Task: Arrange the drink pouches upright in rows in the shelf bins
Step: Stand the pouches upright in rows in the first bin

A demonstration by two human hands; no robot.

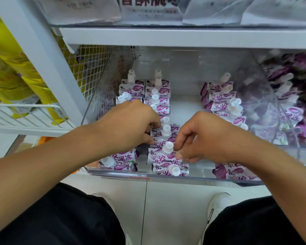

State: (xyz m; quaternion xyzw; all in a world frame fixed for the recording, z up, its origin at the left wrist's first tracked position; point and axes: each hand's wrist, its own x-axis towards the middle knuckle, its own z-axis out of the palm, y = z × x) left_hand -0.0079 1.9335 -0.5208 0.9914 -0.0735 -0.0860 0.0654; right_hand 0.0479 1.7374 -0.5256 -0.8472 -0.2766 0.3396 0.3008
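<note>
Glossy purple-white spouted pouches (163,157) fill a clear plastic bin (201,178); left hand (131,124) and right hand (201,138) each pinch one.

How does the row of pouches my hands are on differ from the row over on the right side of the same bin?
The middle row runs nearly unbroken from back to front, spouts roughly in line; the right row leans rightward and has a gap before its front pouches. Both hands, left hand and right hand, grip the middle row; the right row is untouched. Both share purple-and-white pouches with white caps.
</note>
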